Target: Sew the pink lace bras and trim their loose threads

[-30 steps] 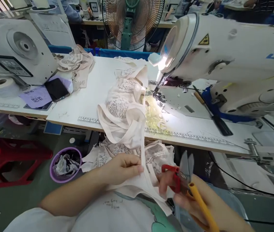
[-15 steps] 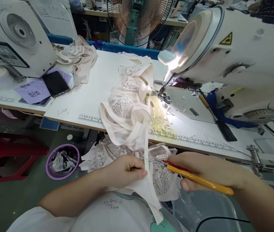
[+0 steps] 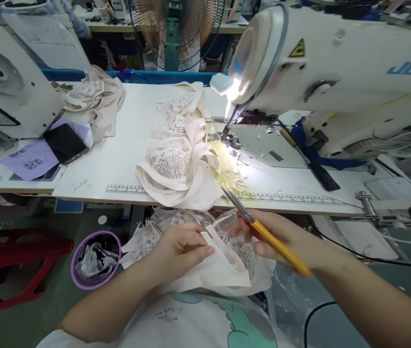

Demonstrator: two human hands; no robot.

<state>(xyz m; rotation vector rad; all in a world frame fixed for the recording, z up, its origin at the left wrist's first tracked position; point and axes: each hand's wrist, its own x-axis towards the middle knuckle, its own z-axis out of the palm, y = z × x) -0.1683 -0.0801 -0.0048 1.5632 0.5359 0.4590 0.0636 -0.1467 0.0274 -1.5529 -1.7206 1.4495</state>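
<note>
My left hand (image 3: 182,244) is closed, pinching a cream lace garment piece (image 3: 223,263) in my lap just below the table edge. My right hand (image 3: 281,237) is closed round thread snips (image 3: 252,220) with a yellow and red handle. Their metal blades point up and left toward the table edge, clear of the fabric. A pile of matching cream lace garments (image 3: 180,159) lies on the white sewing table (image 3: 125,145), trailing over the front edge into my lap.
A white sewing machine (image 3: 336,82) stands at the right, its lamp lit over the needle area (image 3: 229,135). A purple bin (image 3: 95,251) of scraps sits on the floor at left, beside a red stool (image 3: 13,263). A phone (image 3: 64,142), papers and a second machine (image 3: 6,92) are at the left. A fan (image 3: 174,29) stands behind.
My right hand swung the snips up from the fabric strap, so the blades now point toward the table edge. The strap that stretched up to the pile now lies loose by my left hand.
</note>
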